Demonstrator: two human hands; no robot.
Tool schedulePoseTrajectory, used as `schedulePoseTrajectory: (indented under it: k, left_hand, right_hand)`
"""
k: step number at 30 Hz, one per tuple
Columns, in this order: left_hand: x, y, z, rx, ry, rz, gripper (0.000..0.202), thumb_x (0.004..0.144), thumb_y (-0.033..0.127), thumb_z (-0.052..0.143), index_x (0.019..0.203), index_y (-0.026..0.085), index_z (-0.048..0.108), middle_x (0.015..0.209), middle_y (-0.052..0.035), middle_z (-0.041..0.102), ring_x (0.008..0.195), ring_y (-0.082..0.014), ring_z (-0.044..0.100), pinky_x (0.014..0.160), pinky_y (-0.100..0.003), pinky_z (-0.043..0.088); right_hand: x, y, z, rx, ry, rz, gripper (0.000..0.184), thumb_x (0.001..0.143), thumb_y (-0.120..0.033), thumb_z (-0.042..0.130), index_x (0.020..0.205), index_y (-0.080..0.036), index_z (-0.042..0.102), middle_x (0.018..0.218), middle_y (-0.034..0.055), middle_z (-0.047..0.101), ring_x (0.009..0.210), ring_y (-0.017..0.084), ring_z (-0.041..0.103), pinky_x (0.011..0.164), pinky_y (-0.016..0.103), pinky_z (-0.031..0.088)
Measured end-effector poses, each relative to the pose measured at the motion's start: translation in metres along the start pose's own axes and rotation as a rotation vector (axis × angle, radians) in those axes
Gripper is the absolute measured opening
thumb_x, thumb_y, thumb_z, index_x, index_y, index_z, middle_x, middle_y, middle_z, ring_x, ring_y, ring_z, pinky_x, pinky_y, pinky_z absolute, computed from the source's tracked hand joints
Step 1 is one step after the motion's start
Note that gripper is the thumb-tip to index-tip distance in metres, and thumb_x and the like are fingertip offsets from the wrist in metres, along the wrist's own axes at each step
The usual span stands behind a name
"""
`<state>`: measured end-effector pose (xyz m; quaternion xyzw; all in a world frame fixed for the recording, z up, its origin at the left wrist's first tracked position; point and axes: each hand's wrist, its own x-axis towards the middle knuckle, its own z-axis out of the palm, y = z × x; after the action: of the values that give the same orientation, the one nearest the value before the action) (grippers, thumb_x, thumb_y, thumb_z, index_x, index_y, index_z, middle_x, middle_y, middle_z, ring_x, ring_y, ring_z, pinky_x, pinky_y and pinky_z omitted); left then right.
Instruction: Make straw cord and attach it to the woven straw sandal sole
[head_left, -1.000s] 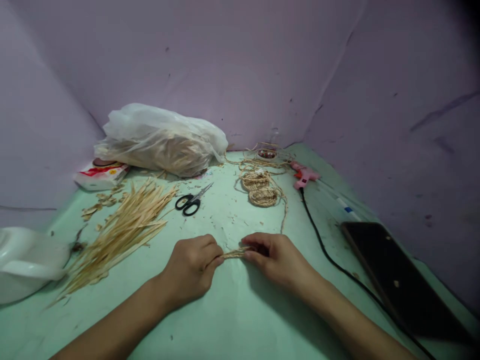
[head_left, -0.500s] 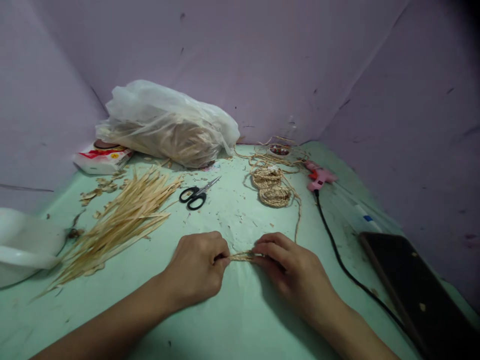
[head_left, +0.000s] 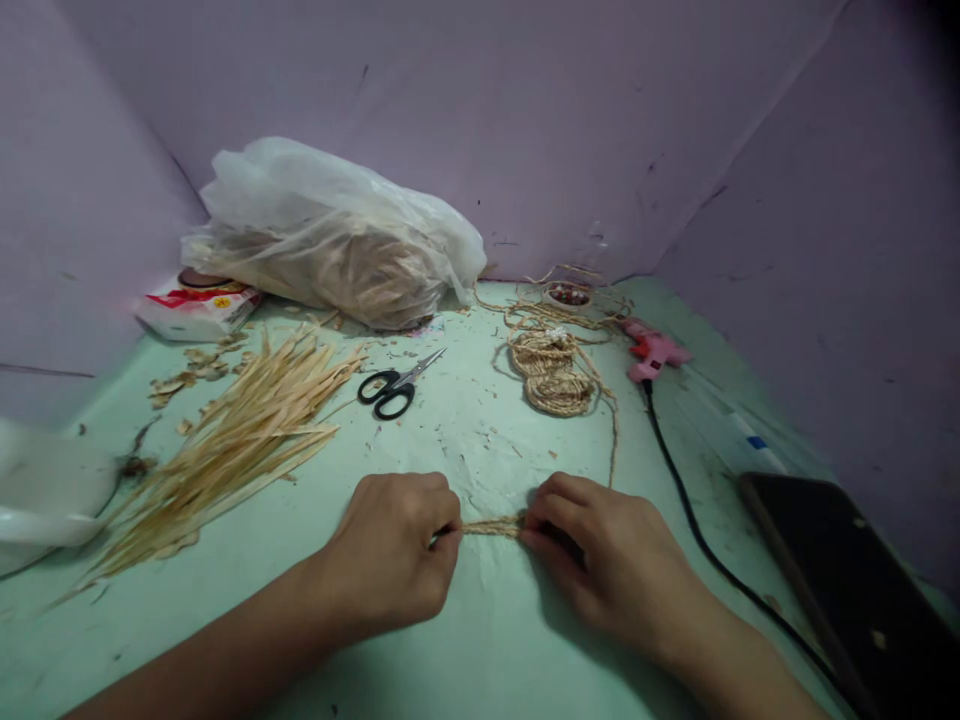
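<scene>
Twisted cord (head_left: 491, 526) lies low over the near middle of the green table (head_left: 480, 640), spanning the gap between the two hands, its long axis running left to right almost level, with what looks like more than one strand side by side. The left hand (head_left: 401, 545) is curled into a loose fist at the cord's left end, thumb and forefinger pinching it; the right hand (head_left: 607, 570) is arched at the other end, its thumb and fingertips pressed together on the cord. Neither hand is nearer, since both touch it, and only the short stretch between them shows; how much is tucked inside the fingers I cannot tell. From the far side, a loose strand (head_left: 616, 440) comes down from the coiled rope pieces (head_left: 555, 372) and passes out of sight beyond the right hand; whether it joins the held length is hidden. As for writing, the white box (head_left: 199, 315) at far left, near the plastic bag (head_left: 330, 250), carries a red band and a small yellow mark, but no word on it can be made out. The pink glue gun (head_left: 654, 352) at far right has a small dark patch too small to read, and the dark phone-like slab (head_left: 847, 590) at near right shows no legible brand.
</scene>
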<state>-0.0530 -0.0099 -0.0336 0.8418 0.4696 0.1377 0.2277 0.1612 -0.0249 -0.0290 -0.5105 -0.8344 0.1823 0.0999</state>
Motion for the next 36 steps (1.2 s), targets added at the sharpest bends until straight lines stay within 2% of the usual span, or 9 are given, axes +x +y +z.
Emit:
schedulePoseTrajectory:
  k: [4, 7, 12, 16, 19, 25, 29, 36]
  left_hand:
    - [0.0, 0.001, -0.003, 0.026, -0.037, 0.041, 0.012, 0.07, 0.017, 0.048, 0.061, 0.018, 0.056, 0.063, 0.0013, 0.057, 0.056, -0.0107, 0.05, 0.052, -0.024, 0.029]
    - [0.001, 0.001, -0.006, 0.031, -0.08, 0.02, 0.009, 0.067, 0.015, 0.049, 0.06, 0.018, 0.054, 0.063, 0.0029, 0.059, 0.055, -0.01, 0.049, 0.052, -0.024, 0.028]
    - [0.004, 0.001, -0.01, -0.017, -0.144, -0.089, 0.01, 0.066, 0.015, 0.05, 0.061, 0.02, 0.058, 0.063, 0.0042, 0.062, 0.057, -0.01, 0.05, 0.053, -0.023, 0.028]
    - [0.008, 0.004, -0.013, -0.061, -0.208, -0.23, 0.013, 0.066, 0.017, 0.051, 0.059, 0.021, 0.062, 0.06, 0.0039, 0.062, 0.059, -0.0111, 0.052, 0.054, -0.023, 0.031]
    - [0.009, 0.009, -0.011, -0.058, -0.185, -0.329, 0.013, 0.061, 0.016, 0.05, 0.056, 0.021, 0.062, 0.057, 0.0035, 0.062, 0.057, -0.0117, 0.051, 0.053, -0.023, 0.031]
    - [0.008, 0.017, -0.006, -0.011, -0.137, -0.407, 0.013, 0.055, 0.015, 0.046, 0.052, 0.021, 0.058, 0.055, 0.0032, 0.059, 0.055, -0.0124, 0.05, 0.051, -0.025, 0.03]
    - [0.009, 0.021, -0.009, -0.002, -0.17, -0.423, 0.012, 0.054, 0.014, 0.046, 0.052, 0.021, 0.056, 0.057, 0.0031, 0.059, 0.057, -0.0128, 0.05, 0.053, -0.025, 0.029]
    - [0.011, 0.023, -0.014, -0.002, -0.224, -0.434, 0.009, 0.057, 0.014, 0.047, 0.053, 0.02, 0.054, 0.058, 0.0038, 0.057, 0.06, -0.012, 0.049, 0.057, -0.025, 0.03]
  right_hand:
    - [-0.001, -0.001, -0.002, -0.032, -0.02, -0.016, 0.012, 0.083, -0.023, 0.048, 0.079, -0.022, 0.059, 0.074, 0.0012, 0.059, 0.069, 0.017, 0.053, 0.057, 0.028, 0.03]
    - [-0.001, -0.002, -0.001, -0.019, -0.026, -0.01, 0.012, 0.082, -0.022, 0.048, 0.077, -0.022, 0.058, 0.073, 0.0008, 0.059, 0.069, 0.016, 0.052, 0.057, 0.027, 0.029]
    - [0.003, -0.001, -0.001, 0.041, -0.033, 0.036, 0.009, 0.08, -0.022, 0.052, 0.077, -0.023, 0.06, 0.074, -0.0001, 0.061, 0.07, 0.015, 0.053, 0.058, 0.027, 0.031]
    - [0.002, 0.001, -0.002, 0.107, -0.046, 0.082, 0.007, 0.079, -0.023, 0.056, 0.075, -0.023, 0.062, 0.073, -0.0011, 0.063, 0.069, 0.014, 0.054, 0.059, 0.025, 0.033]
    - [0.0, 0.0, -0.001, 0.103, -0.02, 0.118, 0.005, 0.075, -0.021, 0.057, 0.072, -0.022, 0.062, 0.068, -0.0017, 0.062, 0.063, 0.013, 0.053, 0.056, 0.025, 0.032]
    - [0.0, -0.01, 0.003, 0.08, 0.052, 0.238, 0.006, 0.068, -0.017, 0.058, 0.063, -0.021, 0.059, 0.061, -0.0027, 0.061, 0.056, 0.012, 0.051, 0.052, 0.024, 0.03]
    - [0.001, -0.012, 0.001, 0.112, 0.013, 0.324, 0.006, 0.068, -0.018, 0.058, 0.064, -0.023, 0.061, 0.06, -0.0033, 0.062, 0.054, 0.011, 0.051, 0.05, 0.024, 0.028]
    - [0.0, -0.008, -0.003, 0.162, -0.052, 0.371, 0.009, 0.07, -0.019, 0.059, 0.071, -0.026, 0.064, 0.064, -0.0045, 0.065, 0.057, 0.012, 0.053, 0.052, 0.024, 0.029]
